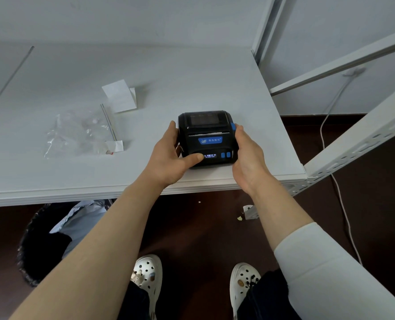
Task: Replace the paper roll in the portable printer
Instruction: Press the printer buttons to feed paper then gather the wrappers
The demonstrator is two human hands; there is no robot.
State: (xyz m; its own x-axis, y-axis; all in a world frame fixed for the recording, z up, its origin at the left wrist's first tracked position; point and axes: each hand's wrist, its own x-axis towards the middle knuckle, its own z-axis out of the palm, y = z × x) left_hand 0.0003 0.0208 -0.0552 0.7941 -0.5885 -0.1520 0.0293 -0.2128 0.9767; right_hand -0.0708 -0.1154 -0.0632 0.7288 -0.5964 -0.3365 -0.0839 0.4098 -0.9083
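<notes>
My left hand (168,158) and right hand (247,158) clasp the black portable printer (207,137) by its sides near the white surface's (192,72) front edge, left thumb on its front panel. Crumpled clear plastic wrapping (76,132) and a white paper slip (120,95) lie well apart to the left.

A white shelf (122,65) stands against a pale wall (122,17) under soft, even light, framed at right by white slotted steel posts (353,144). Below, a dark brown floor (203,227) carries 1 white cable (344,211) and a black bin (44,245).
</notes>
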